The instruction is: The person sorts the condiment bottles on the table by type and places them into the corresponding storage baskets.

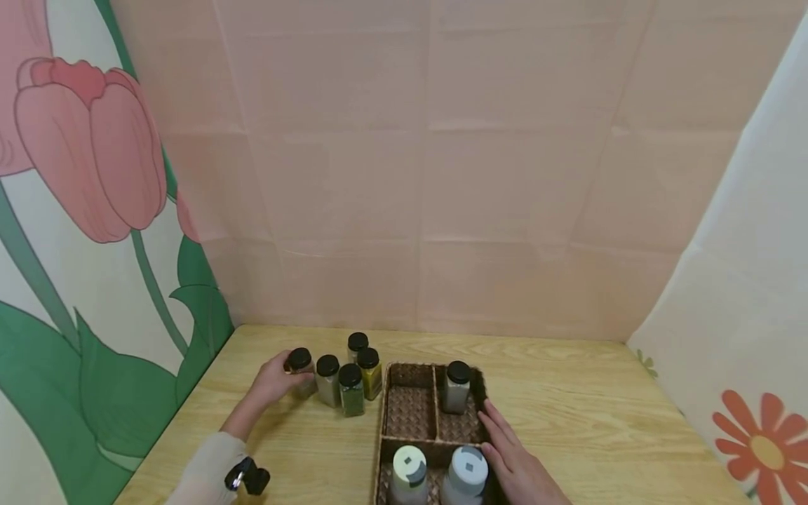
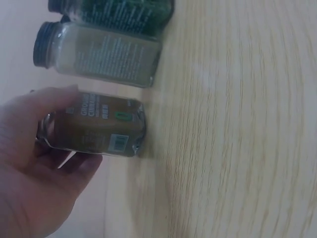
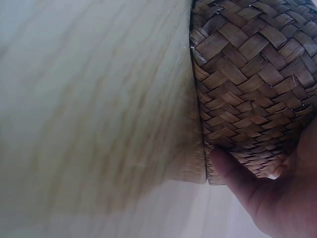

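Note:
My left hand [image 1: 274, 382] grips a small glass spice jar [image 2: 96, 124] with brown contents and a black lid, thumb on one side and fingers on the other. In the left wrist view its base is close to the tabletop. Right beside it stand a jar of beige powder [image 1: 327, 384] and a jar of green flakes [image 1: 351, 396]. My right hand [image 1: 517, 456] rests along the right side of a brown woven basket [image 3: 252, 74], fingers extended at the rim and thumb against the outer wall. A black-lidded jar [image 1: 457, 391] stands in the basket's back right compartment.
A yellow jar [image 1: 371, 375] and another black-lidded jar [image 1: 357, 345] stand behind the green one. Two white-topped containers [image 1: 410, 466] occupy the basket's front part. A pink cloth [image 1: 429, 175] hangs behind the wooden table [image 1: 568, 393], with flowered cloths at both sides.

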Demonstrator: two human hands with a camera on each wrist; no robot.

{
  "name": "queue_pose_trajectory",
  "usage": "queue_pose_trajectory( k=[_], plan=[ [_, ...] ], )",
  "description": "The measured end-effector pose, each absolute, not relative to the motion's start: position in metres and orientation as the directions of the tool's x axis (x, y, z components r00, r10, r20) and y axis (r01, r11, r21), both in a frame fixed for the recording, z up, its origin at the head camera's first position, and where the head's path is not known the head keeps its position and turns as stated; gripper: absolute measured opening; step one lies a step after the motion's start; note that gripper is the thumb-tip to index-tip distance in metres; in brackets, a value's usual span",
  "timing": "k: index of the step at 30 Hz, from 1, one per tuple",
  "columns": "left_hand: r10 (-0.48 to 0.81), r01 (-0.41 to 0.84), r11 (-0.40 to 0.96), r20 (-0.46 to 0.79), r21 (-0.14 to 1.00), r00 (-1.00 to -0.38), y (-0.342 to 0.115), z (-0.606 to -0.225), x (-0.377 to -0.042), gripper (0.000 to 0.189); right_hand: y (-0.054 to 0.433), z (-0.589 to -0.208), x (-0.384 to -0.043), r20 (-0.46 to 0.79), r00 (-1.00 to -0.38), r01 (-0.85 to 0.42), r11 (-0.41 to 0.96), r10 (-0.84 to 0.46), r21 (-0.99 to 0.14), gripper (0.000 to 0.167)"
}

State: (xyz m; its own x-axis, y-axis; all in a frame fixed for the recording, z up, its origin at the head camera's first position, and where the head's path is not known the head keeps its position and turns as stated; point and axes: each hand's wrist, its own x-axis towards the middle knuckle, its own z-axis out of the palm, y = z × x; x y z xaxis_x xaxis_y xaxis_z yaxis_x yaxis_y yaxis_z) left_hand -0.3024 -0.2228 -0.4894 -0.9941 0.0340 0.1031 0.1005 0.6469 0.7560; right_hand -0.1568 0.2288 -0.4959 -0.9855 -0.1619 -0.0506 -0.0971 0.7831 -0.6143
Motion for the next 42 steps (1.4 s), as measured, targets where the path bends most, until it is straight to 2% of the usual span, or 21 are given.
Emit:
queue_pose_trajectory(
  k=[9,22,42],
  plan=[
    [-0.013,0.085,0.650,0.123,0.755,-0.992,-0.226,-0.484,-0.301,0.058,0.229,-0.496,-0.156,-0.053,-0.985,-0.095,0.783,-0.161,-0.614,0.067],
    [-0.008,0.102,0.670,0.145,0.735,-0.989,-0.232,-0.450,-0.294,0.050,0.228,-0.495,-0.156,-0.044,-0.986,-0.100,0.787,-0.159,-0.609,0.066],
    [0.031,0.196,0.652,0.233,0.732,-0.972,-0.219,-0.403,-0.282,0.055,0.228,-0.496,-0.156,-0.057,-0.986,-0.087,0.780,-0.156,-0.620,0.065]
  ],
)
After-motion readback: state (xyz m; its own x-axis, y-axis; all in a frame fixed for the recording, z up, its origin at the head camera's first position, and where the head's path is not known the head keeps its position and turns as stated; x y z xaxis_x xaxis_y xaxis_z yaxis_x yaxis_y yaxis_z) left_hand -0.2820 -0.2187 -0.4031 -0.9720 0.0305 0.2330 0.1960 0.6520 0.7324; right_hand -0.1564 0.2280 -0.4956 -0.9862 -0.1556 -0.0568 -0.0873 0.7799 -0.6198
